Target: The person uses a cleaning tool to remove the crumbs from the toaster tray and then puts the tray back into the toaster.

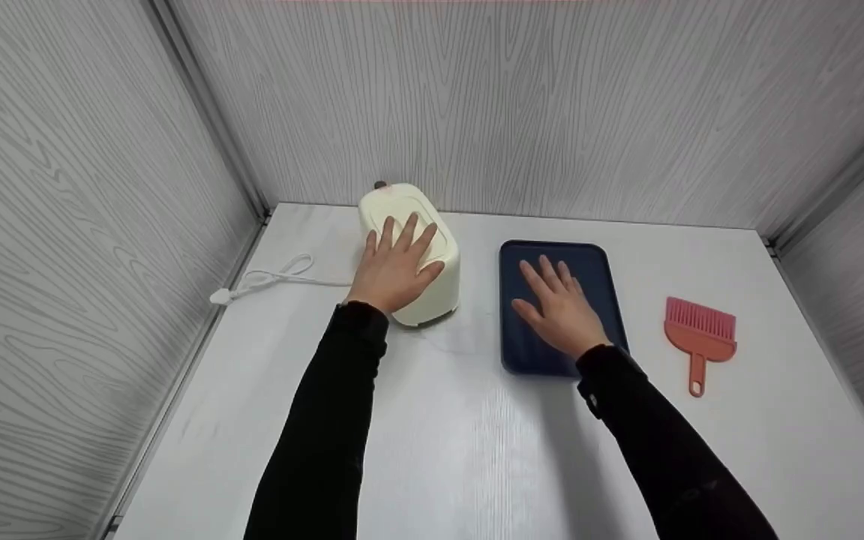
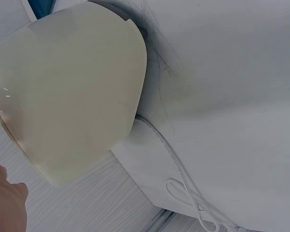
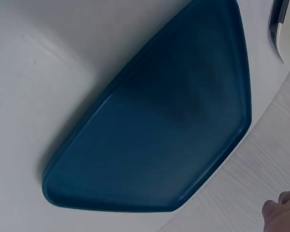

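A cream toaster (image 1: 432, 300) with rounded corners and a dark knob at its far end stands left of centre. My left hand (image 1: 391, 270), fingers spread, is over its top and hides part of it in the head view. The left wrist view shows the toaster's side (image 2: 72, 92) large, with only a bit of the hand (image 2: 7, 203) at the lower left. To the right lies a dark blue rectangular tray (image 1: 529, 345) with a low rim. Above it my right hand (image 1: 559, 311) is held palm down, fingers extended. In the right wrist view the tray (image 3: 159, 130) holds nothing.
A white cord (image 1: 289, 277) runs left from the toaster in a loose loop, ending in a plug (image 1: 220, 296) at the table's left edge. Right of the tray lies a small orange-red brush (image 1: 700, 341), bristles away from me. Grey wood-grain panels (image 1: 507, 105) enclose the table.
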Available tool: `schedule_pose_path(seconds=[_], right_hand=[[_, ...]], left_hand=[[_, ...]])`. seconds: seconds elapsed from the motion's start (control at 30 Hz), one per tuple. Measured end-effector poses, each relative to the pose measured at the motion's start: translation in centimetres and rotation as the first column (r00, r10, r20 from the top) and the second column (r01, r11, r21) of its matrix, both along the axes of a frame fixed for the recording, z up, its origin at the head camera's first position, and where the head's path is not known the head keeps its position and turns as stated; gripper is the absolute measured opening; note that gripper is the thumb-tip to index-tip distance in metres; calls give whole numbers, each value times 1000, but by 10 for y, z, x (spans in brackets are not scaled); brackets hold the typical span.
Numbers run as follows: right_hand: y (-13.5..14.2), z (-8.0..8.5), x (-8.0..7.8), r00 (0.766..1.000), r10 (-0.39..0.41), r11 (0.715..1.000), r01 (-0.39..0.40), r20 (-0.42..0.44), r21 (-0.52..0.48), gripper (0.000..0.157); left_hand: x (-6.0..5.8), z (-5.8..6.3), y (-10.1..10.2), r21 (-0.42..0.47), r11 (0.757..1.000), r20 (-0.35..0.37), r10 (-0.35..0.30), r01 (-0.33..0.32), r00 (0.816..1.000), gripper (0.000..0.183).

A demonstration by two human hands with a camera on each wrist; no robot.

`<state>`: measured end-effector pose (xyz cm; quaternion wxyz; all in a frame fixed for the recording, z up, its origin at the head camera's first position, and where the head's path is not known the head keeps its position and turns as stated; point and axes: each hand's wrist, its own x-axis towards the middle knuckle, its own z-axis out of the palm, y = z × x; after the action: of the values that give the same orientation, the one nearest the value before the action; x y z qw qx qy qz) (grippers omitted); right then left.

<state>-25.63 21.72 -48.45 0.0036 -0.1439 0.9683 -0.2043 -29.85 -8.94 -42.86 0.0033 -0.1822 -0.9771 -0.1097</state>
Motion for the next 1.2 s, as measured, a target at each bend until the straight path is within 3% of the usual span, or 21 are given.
schedule_pose_path(seconds=[0.37,0.53,0.73,1.03,1.1,1.2], right_hand=[[-41,-17,6,997,-13,992,23,79,-126,72],[-63,-25,7,988,-26,961,67,153,-270,74],[-85,-39,7,960,-55,860,184,273,-475,73],[-100,-57,-1,907,-80,776,317,414,-545,70],[-104,-61,-2,889,-84,730,362,449,-580,69],[-111,-66,-5,852,-65,618,443,520,-649,67]], left_hand=[[2,-10,5,-68,997,-12,-31,30,999,68],[3,-15,4,-112,993,-40,-42,37,998,69],[2,-25,2,-120,992,-57,-43,36,997,72],[-3,-32,1,-130,991,-125,-29,12,992,74],[-4,-34,1,-129,992,-145,-33,14,989,75],[-6,-39,2,-120,993,-186,-32,10,982,75]])
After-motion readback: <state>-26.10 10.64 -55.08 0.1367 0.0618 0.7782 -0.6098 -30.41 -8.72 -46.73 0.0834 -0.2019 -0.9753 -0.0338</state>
